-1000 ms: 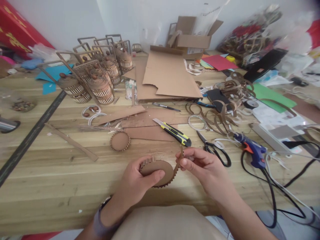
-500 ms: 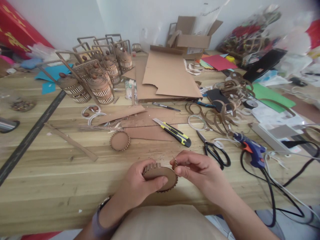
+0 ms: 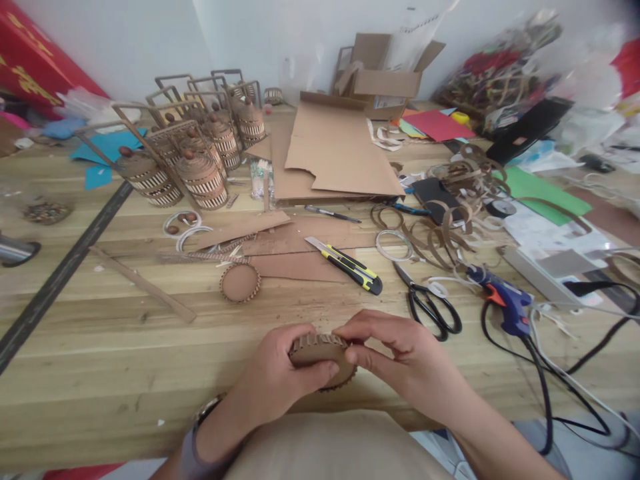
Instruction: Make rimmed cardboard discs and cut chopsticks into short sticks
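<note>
A round cardboard disc (image 3: 320, 371) with a corrugated strip around its rim is tilted above the table's near edge. My left hand (image 3: 283, 367) grips its left side, thumb lying across the flat face and fingers behind. On the opposite side, my right hand (image 3: 395, 353) pinches the corrugated rim between thumb and fingertips, pressing the strip against the disc's edge. The strip's end is hidden by my right fingers. Beyond my hands lies a second, smaller-looking cardboard disc (image 3: 241, 283) with a ridged rim.
A utility knife (image 3: 347, 267) with its blade out, black-handled scissors (image 3: 430, 303) and a blue glue gun (image 3: 510, 303) with cables lie beyond and right. Cardboard sheets (image 3: 340, 147) and lidded cardboard pots with handles (image 3: 200, 177) stand farther back. Loose cardboard strips (image 3: 143, 283) lie at left.
My right hand has brought the strip's raised end down against the disc's rim. The upright ridges along the top now lie closer to the edge. The disc has shifted slightly.
</note>
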Demonstrator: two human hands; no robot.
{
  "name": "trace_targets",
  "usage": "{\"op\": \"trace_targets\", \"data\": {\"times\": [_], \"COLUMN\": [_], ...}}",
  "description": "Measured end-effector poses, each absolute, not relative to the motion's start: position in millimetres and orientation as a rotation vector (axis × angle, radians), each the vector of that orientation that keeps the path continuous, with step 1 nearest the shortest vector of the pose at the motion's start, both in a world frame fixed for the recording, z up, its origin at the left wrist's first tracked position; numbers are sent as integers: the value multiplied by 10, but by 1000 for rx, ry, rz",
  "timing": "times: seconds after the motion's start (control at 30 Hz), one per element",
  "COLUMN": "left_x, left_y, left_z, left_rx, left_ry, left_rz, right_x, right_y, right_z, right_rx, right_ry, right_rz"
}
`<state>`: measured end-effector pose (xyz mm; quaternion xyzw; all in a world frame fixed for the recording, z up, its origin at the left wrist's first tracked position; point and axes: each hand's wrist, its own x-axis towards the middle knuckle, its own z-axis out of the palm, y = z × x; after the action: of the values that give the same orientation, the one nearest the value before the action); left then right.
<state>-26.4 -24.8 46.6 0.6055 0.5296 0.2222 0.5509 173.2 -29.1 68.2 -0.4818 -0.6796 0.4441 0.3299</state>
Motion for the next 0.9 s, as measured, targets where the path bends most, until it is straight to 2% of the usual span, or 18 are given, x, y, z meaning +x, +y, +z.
{"op": "trace_targets", "data": {"times": [0.27, 0.7, 0.8, 0.9], "left_x": [-249, -182, -223, -299], "left_y": [-248, -265, -250, -225], "left_z": [515, 586, 538, 490], "left_rx": [1426, 1523, 1565, 1528], "left_ry": [1191, 1233, 1200, 1104], "left_rz": [446, 444, 586, 820], "right_x": [1739, 1784, 1783, 1812], "right_y": [-310, -331, -353, -388], "right_z": [652, 753, 706, 677], "right_rx": [-1049, -984, -956, -907], "right_ry": [-1818, -2100, -2124, -2192], "right_rz": [1101, 974, 703, 198]}}
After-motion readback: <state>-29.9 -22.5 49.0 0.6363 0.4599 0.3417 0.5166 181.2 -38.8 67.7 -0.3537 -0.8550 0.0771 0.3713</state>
